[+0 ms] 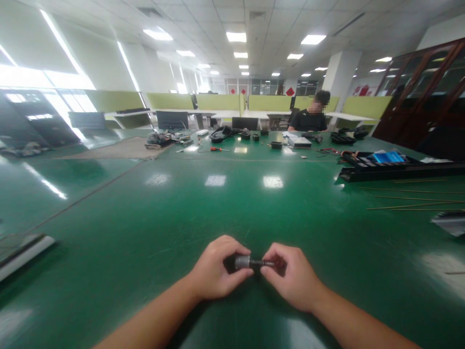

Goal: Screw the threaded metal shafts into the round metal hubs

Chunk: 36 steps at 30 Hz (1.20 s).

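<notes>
Just above the green tabletop, near its front edge, my two hands hold a small grey metal cylinder with a thin dark shaft sticking out to the right. The fingers of my left hand are closed around the cylinder. My right hand pinches the far end of the shaft between thumb and fingers. The piece lies level between the hands. Its exact kind is too small to tell, and my left fingers hide the cylinder's left end.
A red-handled screwdriver lies further back. At right are a long black tray with a blue item and several thin rods. A white-edged panel is at left. Across the table sits a person near a white box.
</notes>
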{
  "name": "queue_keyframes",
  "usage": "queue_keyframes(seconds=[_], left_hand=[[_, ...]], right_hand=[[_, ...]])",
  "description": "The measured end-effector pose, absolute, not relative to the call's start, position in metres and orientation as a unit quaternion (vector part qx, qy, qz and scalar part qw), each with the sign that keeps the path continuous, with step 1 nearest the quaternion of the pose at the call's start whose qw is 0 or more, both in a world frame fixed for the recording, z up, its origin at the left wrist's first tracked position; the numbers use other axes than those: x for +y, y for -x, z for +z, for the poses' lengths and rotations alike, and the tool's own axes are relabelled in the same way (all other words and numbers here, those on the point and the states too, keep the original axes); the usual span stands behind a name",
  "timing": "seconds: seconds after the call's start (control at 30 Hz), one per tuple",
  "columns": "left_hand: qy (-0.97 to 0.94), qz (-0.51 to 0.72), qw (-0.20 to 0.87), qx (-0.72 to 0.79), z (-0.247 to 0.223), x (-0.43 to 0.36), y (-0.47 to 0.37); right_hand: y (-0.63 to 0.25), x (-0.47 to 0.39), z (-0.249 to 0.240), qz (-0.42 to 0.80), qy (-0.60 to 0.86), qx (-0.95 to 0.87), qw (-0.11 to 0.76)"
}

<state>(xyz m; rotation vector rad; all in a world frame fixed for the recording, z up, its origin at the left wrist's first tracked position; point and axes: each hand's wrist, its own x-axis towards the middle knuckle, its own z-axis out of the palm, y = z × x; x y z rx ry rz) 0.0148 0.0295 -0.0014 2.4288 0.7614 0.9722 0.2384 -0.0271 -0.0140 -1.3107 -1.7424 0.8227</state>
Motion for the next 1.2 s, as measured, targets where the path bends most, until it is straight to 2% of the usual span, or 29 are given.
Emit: queue_keyframes(seconds=[1.2], left_hand=[[-0.873, 0.335, 0.212, 0.284, -0.0027, 0.0323, -0.0099]], right_hand=[[-0.2382, -0.0256, -0.0148, 0.328, 0.536, -0.664, 0.405]])
